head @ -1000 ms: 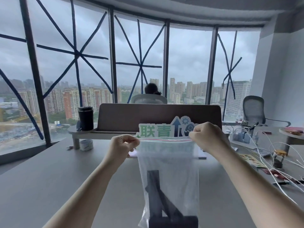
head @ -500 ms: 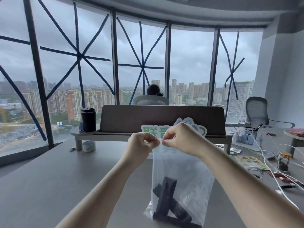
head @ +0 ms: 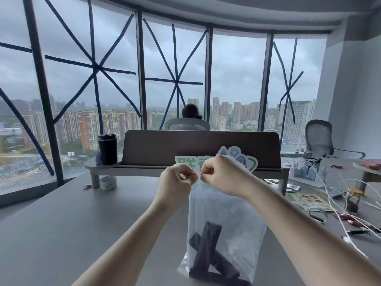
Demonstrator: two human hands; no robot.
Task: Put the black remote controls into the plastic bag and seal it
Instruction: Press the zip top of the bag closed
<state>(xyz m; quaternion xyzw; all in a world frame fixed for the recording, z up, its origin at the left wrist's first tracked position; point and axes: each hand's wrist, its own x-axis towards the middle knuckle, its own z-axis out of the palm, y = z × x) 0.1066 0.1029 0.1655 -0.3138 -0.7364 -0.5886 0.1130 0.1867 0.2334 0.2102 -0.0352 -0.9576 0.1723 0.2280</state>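
Observation:
A clear plastic bag (head: 237, 219) hangs upright above the grey table, its bottom near the tabletop. Inside it, black remote controls (head: 212, 259) lie crossed over each other at the bottom. My left hand (head: 177, 180) and my right hand (head: 222, 174) are both pinched on the bag's top strip, almost touching each other at its left end. A thin red line of the strip shows between the fingertips. The rest of the bag's top edge is hidden behind my right hand.
A raised shelf (head: 185, 170) crosses the table behind the bag, holding a black cup (head: 107, 149), a brown panel and a green-and-blue sign (head: 245, 162). White cables (head: 329, 195), a small jar (head: 353, 200) and leaflets clutter the right side. A person sits in a chair (head: 187, 123) beyond.
My hands were apart at the two ends of the bag's top. The right hand has slid left along the strip to meet the left hand, and the bag now hangs slightly right.

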